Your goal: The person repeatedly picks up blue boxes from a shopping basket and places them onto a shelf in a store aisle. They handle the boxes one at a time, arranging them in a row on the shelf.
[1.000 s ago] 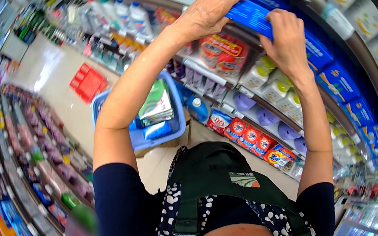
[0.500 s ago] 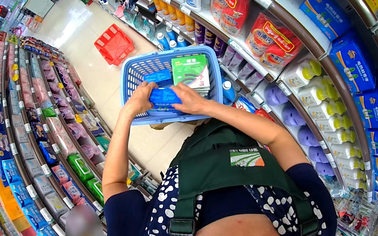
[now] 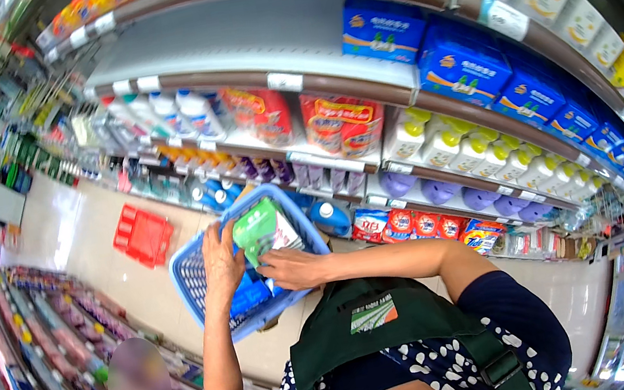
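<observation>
A blue plastic basket (image 3: 189,278) is in front of me, tilted in view, with flat green boxes and blue boxes inside. My left hand (image 3: 223,265) reaches over the basket, its fingers curled at the left edge of the top green box (image 3: 256,225). At that box's near edge is my right hand (image 3: 295,268), its fingers bent against it. The blue boxes (image 3: 250,296) lie in the near part of the basket, below my hands and partly covered by them. Some of my fingertips are hidden.
A red basket (image 3: 143,235) lies on the tiled floor beyond. Shelves ahead and to the right carry blue boxes (image 3: 463,65), red packs (image 3: 343,123) and white bottles (image 3: 195,114). A bare shelf stretch (image 3: 223,44) lies left of the blue boxes. Another packed shelf runs along the left.
My view and body have turned right toward the shelf. My hands have let go of the blue box, now low in the basket, and moved to the green boxes.
</observation>
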A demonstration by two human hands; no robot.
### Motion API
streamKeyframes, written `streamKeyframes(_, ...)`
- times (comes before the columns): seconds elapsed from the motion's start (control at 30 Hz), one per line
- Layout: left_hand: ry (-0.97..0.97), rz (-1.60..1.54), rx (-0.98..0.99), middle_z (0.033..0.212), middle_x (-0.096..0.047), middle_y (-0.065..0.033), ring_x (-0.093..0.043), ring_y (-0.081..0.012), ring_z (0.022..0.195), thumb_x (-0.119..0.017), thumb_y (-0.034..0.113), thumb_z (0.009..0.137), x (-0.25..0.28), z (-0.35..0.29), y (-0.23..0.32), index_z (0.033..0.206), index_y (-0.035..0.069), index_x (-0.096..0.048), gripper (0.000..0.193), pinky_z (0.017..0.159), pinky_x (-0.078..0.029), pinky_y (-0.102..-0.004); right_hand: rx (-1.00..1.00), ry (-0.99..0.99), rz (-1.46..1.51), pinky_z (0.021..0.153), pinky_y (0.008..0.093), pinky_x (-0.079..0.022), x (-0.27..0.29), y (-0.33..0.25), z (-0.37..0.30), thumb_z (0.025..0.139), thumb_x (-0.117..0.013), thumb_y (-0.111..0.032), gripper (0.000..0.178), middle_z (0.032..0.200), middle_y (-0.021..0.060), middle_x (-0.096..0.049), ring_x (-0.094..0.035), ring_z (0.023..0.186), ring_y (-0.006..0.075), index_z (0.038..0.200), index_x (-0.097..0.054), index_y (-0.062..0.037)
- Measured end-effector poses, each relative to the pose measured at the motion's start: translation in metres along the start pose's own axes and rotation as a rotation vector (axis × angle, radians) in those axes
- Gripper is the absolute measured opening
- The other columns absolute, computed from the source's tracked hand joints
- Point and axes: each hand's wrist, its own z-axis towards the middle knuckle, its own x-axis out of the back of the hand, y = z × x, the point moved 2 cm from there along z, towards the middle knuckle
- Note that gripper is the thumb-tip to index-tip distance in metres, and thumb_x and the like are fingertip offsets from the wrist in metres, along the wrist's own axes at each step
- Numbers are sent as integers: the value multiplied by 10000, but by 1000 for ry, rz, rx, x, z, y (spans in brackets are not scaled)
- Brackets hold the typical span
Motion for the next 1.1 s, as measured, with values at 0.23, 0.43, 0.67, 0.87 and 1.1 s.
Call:
streamKeyframes(0.23,398,-327,-577,1404,-419,-213,-407,-394,1292,-738,95,736,56,180,171,1407,41,-409,749,1065,-352,-445,-180,521,-859,948,480,-427,287,1,-31,776,-634,-110,458,1188,263,-528,-515,1134,413,1194,-537,49)
streamKeyframes(0.43,108,-721,-542,1338,-503,-227,-471,-349,1252,-803,106,657,57,327,252,1385,27,-412,830,1056,-380,-385,-768,151,-936,1047,498,-363,416,39,-22,756,-721,-188,691,1311,288,-479,-444,1246,428,1338,-422,35)
streamKeyframes(0.67,-28,-793,-556,1225,-600,-150,-582,-267,1100,-802,11,620,49,343,256,1252,-5,-515,694,969,-469,-365,-813,91,-938,938,433,-479,438,75,-32,752,-591,-81,354,1142,289,-598,-586,1105,374,1080,-593,51)
streamKeyframes(0.87,502,-481,-725,1079,-608,-124,-587,-322,1028,-765,39,649,90,226,212,1134,61,-564,526,891,-474,-375,-437,398,-1045,828,441,-422,363,-9,-23,657,-741,-55,579,1101,181,-556,-550,1014,351,1193,-524,-24)
streamKeyframes(1.1,343,-181,-313,1110,-601,-130,-565,-316,1071,-759,14,641,129,76,90,1153,49,-572,546,940,-443,-388,-81,361,-387,849,438,-459,224,-9,43,691,-779,-131,703,1071,208,-502,-515,986,364,1301,-459,7)
